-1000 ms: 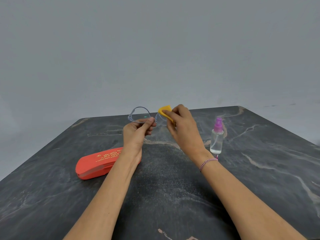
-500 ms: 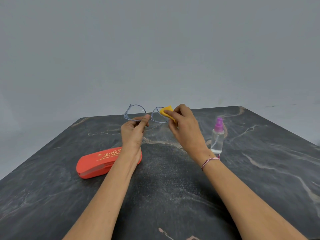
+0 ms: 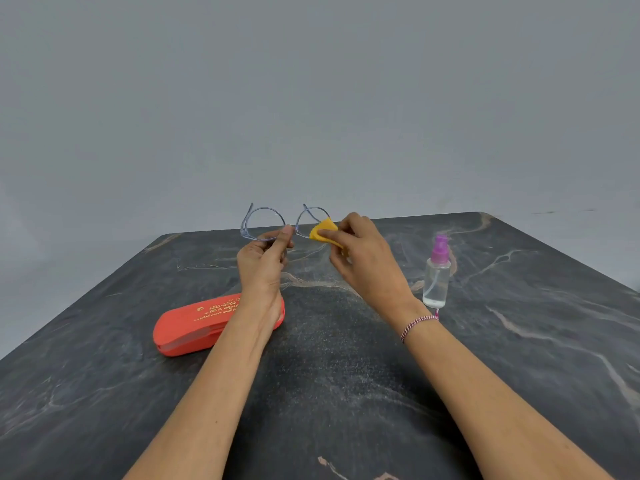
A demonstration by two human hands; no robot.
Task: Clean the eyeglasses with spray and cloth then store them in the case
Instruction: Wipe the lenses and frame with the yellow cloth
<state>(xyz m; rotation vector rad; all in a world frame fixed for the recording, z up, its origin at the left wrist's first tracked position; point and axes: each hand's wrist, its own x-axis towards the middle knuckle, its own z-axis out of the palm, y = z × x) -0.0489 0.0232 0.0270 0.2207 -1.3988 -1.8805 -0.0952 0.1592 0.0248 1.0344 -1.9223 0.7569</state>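
Clear-framed eyeglasses (image 3: 263, 223) are held up above the far part of the table, lenses facing me. My left hand (image 3: 261, 263) pinches them at the bridge. My right hand (image 3: 363, 258) grips a small yellow cloth (image 3: 323, 233) and presses it on the right lens. A closed red glasses case (image 3: 194, 325) with gold lettering lies on the table to the left, partly behind my left wrist. A clear spray bottle (image 3: 436, 275) with a purple top stands upright on the right.
The dark marble-patterned table (image 3: 346, 375) fills the lower view; its far edge runs just behind the glasses. A plain grey wall rises beyond it.
The glasses have tilted upright and shifted a little left, so both lenses face me. The cloth has stayed pinched on the right lens, sliding lower on it.
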